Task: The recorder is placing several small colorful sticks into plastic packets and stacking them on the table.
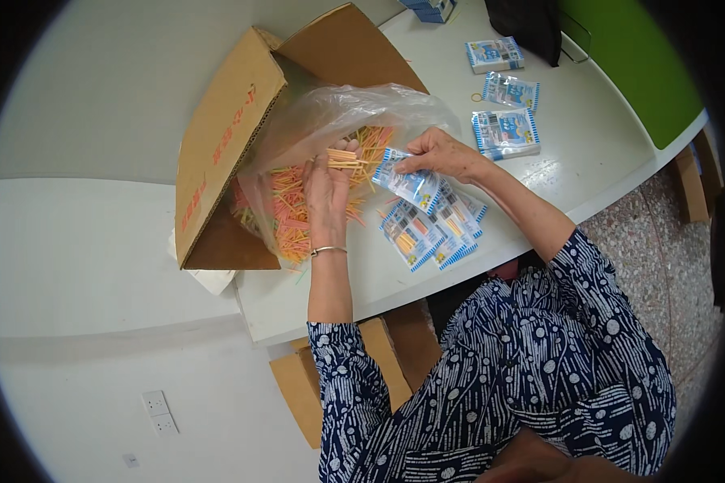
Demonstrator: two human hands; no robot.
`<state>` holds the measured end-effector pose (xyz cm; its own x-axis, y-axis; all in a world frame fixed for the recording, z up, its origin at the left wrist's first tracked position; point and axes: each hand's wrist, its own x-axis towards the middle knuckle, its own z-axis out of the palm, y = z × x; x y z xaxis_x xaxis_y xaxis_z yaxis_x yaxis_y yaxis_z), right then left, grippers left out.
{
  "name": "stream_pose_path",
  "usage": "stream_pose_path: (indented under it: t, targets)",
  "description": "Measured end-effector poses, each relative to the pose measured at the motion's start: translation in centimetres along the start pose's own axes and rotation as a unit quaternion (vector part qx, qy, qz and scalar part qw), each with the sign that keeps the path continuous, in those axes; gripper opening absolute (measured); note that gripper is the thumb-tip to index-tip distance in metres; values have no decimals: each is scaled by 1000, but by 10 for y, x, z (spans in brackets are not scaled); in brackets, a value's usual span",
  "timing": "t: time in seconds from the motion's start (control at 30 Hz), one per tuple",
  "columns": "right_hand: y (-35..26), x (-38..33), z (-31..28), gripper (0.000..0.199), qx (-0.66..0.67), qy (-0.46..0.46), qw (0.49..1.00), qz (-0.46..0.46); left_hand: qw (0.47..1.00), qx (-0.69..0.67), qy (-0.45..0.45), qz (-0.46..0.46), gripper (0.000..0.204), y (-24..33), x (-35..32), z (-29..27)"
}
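The left hand (328, 189) has its grip closed on a small bundle of thin pale sticks (343, 158), held over the clear plastic bag (330, 121). Just beside it, the right hand (439, 153) pinches a small blue-and-white packet (405, 181) by its upper edge. Under both grips, the bag holds loose orange, pink and yellow sticks (286, 217) and lies in an open cardboard box (225, 137). Below the right grip, filled packets (427, 229) lie fanned on the white surface (588, 169). Farther beyond, three more packets (505, 133) lie apart.
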<state>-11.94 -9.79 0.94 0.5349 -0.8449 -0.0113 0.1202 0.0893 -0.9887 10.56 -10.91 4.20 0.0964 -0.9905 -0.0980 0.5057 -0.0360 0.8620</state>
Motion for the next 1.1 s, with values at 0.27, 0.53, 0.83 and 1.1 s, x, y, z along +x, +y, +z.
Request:
stream_pose_path:
  t: [0.27,0.53,0.83,1.1]
  targets:
    - [7,1,-3,17,87,-64,994,32,998,57,-16,36,18,-1,-28,34]
    - [7,1,-5,14,115,-110,985,61,990,87,-67,88,23,0,-41,39]
    - [14,-1,-7,18,68,-17,997,15,993,59,-91,37,18,-8,-44,32]
    - [9,-9,-12,21,-34,-31,999,5,996,35,-78,32,17,-9,-40,23]
